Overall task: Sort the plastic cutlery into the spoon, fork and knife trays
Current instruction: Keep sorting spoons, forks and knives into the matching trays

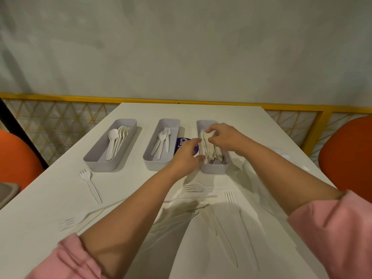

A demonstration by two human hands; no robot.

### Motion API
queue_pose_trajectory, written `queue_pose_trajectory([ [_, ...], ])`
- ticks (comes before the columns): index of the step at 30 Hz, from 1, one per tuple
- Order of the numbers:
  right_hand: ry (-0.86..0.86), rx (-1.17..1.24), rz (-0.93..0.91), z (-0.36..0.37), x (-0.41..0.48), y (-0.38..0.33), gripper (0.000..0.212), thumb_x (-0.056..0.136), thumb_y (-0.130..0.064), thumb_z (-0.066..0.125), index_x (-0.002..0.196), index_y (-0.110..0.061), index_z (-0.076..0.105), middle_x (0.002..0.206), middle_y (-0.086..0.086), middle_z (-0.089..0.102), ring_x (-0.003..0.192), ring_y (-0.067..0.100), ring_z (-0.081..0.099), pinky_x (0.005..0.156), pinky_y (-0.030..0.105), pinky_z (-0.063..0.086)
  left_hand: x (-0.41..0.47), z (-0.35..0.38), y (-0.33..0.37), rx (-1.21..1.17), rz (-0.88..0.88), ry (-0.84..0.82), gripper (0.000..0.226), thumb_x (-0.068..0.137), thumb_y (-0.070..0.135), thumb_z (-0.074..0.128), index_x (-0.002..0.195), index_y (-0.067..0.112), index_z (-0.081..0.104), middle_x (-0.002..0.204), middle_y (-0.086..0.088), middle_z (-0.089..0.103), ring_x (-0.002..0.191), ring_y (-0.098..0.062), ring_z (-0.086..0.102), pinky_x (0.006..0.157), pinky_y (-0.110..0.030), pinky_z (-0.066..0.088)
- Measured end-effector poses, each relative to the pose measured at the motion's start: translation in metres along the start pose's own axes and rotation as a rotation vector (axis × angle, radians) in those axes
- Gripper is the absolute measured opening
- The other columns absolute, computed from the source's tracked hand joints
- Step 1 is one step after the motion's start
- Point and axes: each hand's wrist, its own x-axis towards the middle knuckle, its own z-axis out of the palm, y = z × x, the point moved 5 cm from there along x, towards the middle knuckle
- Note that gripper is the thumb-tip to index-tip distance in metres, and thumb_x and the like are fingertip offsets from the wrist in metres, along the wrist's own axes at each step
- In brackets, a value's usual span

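Note:
Three grey trays stand in a row on the white table [261, 125]. The left tray [100, 158] holds white spoons [115, 141]. Several forks [163, 141] lie in the middle tray [153, 164]. Over the right tray [213, 169], both hands hold a bundle of white knives [208, 146]. My left hand [185, 154] grips the bundle's near end and my right hand [223, 137] pinches its far end. Loose forks [90, 184] and other cutlery [231, 216] lie on the table near me, partly under my forearms.
A purple label [182, 144] lies between the middle and right trays. Orange chairs stand at the left [18, 158] and right [348, 156] of the table. A yellow-framed lattice rail [60, 121] runs behind the table, below a grey wall.

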Motion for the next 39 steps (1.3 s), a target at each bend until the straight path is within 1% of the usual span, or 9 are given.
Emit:
queue_pose_trajectory([
  [5,-0.155,-0.11,-0.118,0.014,-0.033,-0.01,0.018,0.092,-0.013,0.053,0.098,-0.005,0.068,0.081,0.004,0.062,0.058,0.012,0.057,0.054,0.018,0.045,-0.018,-0.022,-0.002,0.093,0.043,0.013,0.027,0.089,0.013,0.06,0.117,0.013,0.06,0.105,0.001,0.059,0.089,-0.013,0.054,0.078,-0.018,0.04],
  [8,-0.251,-0.209,-0.106,0.034,-0.044,0.002,0.014,0.089,-0.01,0.057,0.092,-0.003,0.068,0.074,-0.001,0.062,0.05,0.008,0.056,0.059,0.022,0.049,-0.03,-0.027,-0.012,0.149,0.031,-0.039,0.019,0.086,0.01,0.064,0.105,0.011,0.066,0.092,0.001,0.06,0.08,-0.014,0.056,0.068,-0.014,0.043],
  [13,-0.292,-0.346,-0.072,0.057,-0.053,0.02,0.026,0.086,-0.009,0.063,0.111,-0.008,0.066,0.089,0.0,0.056,0.076,0.015,0.053,0.074,0.024,0.044,-0.047,-0.033,-0.032,0.295,-0.01,-0.149,0.018,0.083,0.01,0.068,0.101,0.007,0.067,0.087,0.001,0.063,0.068,-0.001,0.052,0.064,-0.007,0.04],
  [18,-0.28,-0.418,-0.069,0.065,-0.058,0.026,0.032,0.085,-0.011,0.064,0.117,-0.013,0.063,0.118,0.007,0.06,0.105,0.02,0.057,0.091,0.029,0.047,-0.058,-0.04,-0.046,0.383,-0.095,-0.245,0.024,0.083,0.013,0.068,0.106,0.009,0.067,0.1,-0.002,0.064,0.083,-0.01,0.055,0.066,-0.009,0.039],
  [22,-0.23,-0.453,-0.083,0.065,-0.06,0.025,0.023,0.086,-0.012,0.063,0.109,-0.012,0.065,0.114,0.007,0.061,0.103,0.02,0.058,0.087,0.03,0.048,-0.065,-0.042,-0.057,0.492,-0.16,-0.3,0.034,0.082,0.023,0.07,0.113,0.013,0.064,0.114,-0.001,0.057,0.092,-0.014,0.052,0.078,-0.02,0.038],
  [27,-0.268,-0.509,-0.113,0.07,-0.063,0.023,0.015,0.091,-0.009,0.054,0.105,-0.009,0.059,0.098,0.005,0.057,0.084,0.018,0.052,0.071,0.025,0.041,-0.067,-0.041,-0.059,0.52,-0.139,-0.296,0.023,0.083,0.021,0.069,0.1,0.008,0.064,0.098,0.0,0.052,0.087,-0.017,0.049,0.074,-0.023,0.036],
  [29,-0.27,-0.507,-0.135,0.07,-0.063,0.022,0.004,0.092,-0.01,0.052,0.093,-0.014,0.053,0.092,0.003,0.053,0.08,0.017,0.048,0.065,0.023,0.038,-0.067,-0.041,-0.058,0.5,-0.136,-0.28,0.023,0.085,0.021,0.066,0.105,0.008,0.064,0.101,-0.002,0.055,0.088,-0.017,0.049,0.076,-0.023,0.037],
  [34,-0.176,-0.401,-0.188,0.061,-0.06,0.016,0.035,0.093,-0.008,0.047,0.067,-0.026,0.031,0.081,-0.002,0.046,0.076,0.018,0.043,0.06,0.028,0.032,-0.064,-0.051,-0.051,0.298,-0.095,-0.167,0.01,0.09,0.016,0.06,0.094,0.011,0.067,0.087,0.0,0.062,0.078,-0.013,0.054,0.066,-0.017,0.04],
  [39,0.006,-0.151,-0.302,0.045,-0.062,-0.011,0.006,0.095,-0.01,0.045,0.095,-0.012,0.05,0.088,0.004,0.054,0.08,0.018,0.046,0.068,0.03,0.039,-0.068,-0.059,-0.046,-0.092,-0.121,-0.174,0.009,0.092,0.01,0.056,0.086,0.012,0.063,0.075,-0.001,0.066,0.065,-0.008,0.064,0.061,-0.02,0.048],
])
